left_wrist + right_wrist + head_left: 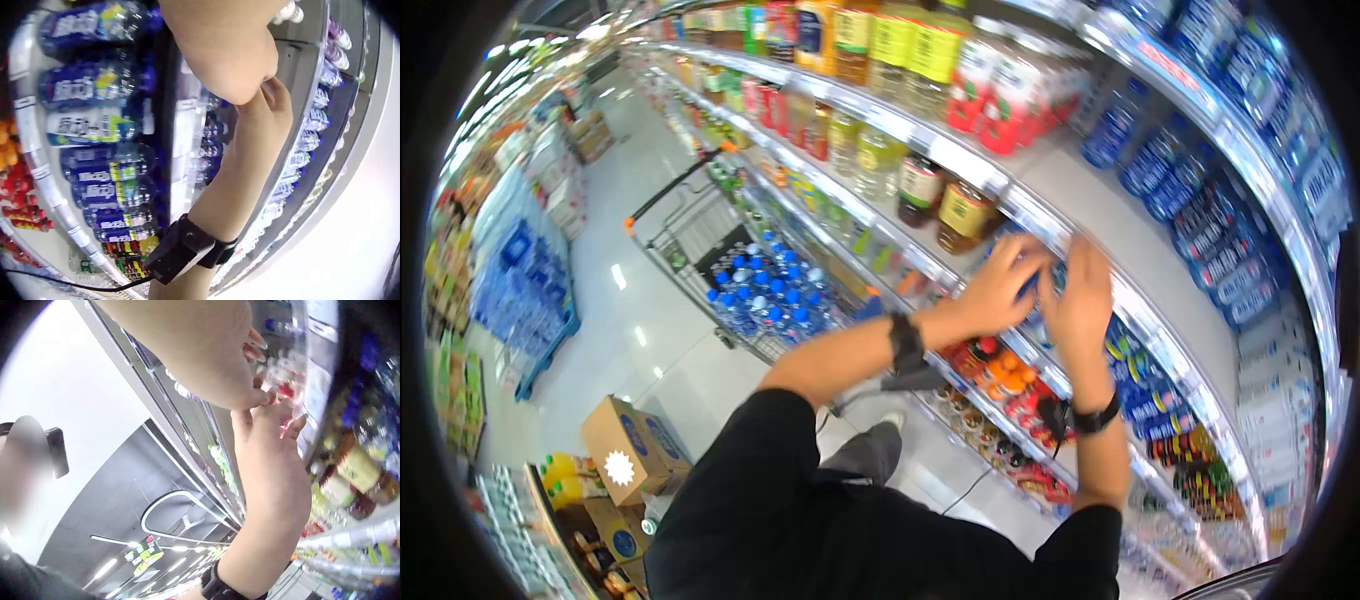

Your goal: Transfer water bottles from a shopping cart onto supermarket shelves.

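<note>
Both hands meet at the shelf edge in the head view. The left hand (1000, 288) has bent fingers beside a small patch of dark blue; whether it grips anything is hidden. Close against it, the right hand (1082, 305) has its fingers extended, with nothing visibly held. The left wrist view shows the right hand (262, 112) overlapping the near left hand (222, 50). In the right wrist view, the left hand (269, 428) has fingers partly bent beside the right hand (200, 350). Blue-labelled bottles (78, 87) stand on the shelf near the hands.
A shopping cart (670, 225) holding many blue-capped bottles (775, 290) stands left of the person. Red-and-white bottles (1005, 90) and tea bottles (965, 215) line the shelves. A cardboard box (615, 430) and a blue wrapped stack (520, 260) are farther left.
</note>
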Motion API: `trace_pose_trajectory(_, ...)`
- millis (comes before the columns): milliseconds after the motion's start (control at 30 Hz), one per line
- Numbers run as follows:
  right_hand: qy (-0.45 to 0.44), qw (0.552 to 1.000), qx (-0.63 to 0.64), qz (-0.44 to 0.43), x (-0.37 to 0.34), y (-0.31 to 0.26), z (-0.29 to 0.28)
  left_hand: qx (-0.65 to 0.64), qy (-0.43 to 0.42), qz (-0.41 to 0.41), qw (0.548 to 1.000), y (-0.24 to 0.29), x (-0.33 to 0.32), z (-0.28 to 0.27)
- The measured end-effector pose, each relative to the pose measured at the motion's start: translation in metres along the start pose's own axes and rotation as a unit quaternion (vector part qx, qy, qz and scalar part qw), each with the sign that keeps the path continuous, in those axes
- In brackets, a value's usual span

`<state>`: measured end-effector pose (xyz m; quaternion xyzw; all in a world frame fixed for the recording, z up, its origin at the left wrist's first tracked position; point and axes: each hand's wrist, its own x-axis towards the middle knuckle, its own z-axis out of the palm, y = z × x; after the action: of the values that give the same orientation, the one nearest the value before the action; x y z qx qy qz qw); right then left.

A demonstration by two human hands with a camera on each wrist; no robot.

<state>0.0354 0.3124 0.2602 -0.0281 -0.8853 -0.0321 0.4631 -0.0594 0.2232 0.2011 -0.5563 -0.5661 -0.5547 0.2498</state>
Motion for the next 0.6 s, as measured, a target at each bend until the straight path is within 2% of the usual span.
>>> trace_pose_trajectory(67, -0.085, 0.992, 0.083, -0.043, -0.046, -0.038, 0.014, 0.059, -0.029, -0.065, 0.996, -0.009, -0.073, -0.033)
trace_pose_trajectory(100, -0.129, 0.983, 0.129, -0.023, -0.079, -0.057, 0.034, 0.085, -0.047, -0.120, 0.988, -0.018, -0.120, -0.047)
trace_pose_trajectory(133, -0.168, 0.968, 0.181, -0.034, -0.108, -0.076, 0.051, 0.092, -0.138, -0.165, 0.972, -0.022, -0.163, -0.063)
trace_pose_trajectory(167, -0.270, 0.928, 0.256, -0.021, -0.139, -0.088, 0.075, 0.092, -0.222, -0.216, 0.946, -0.024, -0.206, -0.080)
trace_pose_trajectory(233, -0.385, 0.873, 0.296, -0.047, -0.190, -0.131, 0.099, 0.153, -0.294, -0.163, 0.929, -0.029, -0.290, -0.109)
trace_pose_trajectory(300, -0.519, 0.799, 0.300, -0.047, -0.217, -0.172, 0.114, 0.128, -0.318, -0.168, 0.924, -0.027, -0.345, -0.151)
trace_pose_trajectory(367, -0.573, 0.735, 0.358, -0.057, -0.248, -0.199, 0.150, 0.076, -0.395, -0.269, 0.875, -0.035, -0.386, -0.184)
trace_pose_trajectory(467, -0.572, 0.739, 0.339, -0.108, -0.255, -0.248, 0.190, 0.105, -0.305, -0.264, 0.909, -0.035, -0.411, -0.241)
trace_pose_trajectory(567, -0.582, 0.741, 0.325, -0.085, -0.219, -0.308, 0.223, 0.099, -0.314, -0.345, 0.879, -0.052, -0.424, -0.302)
trace_pose_trajectory(600, -0.551, 0.762, 0.321, -0.112, -0.203, -0.328, 0.232, 0.113, -0.341, -0.368, 0.858, -0.059, -0.423, -0.325)
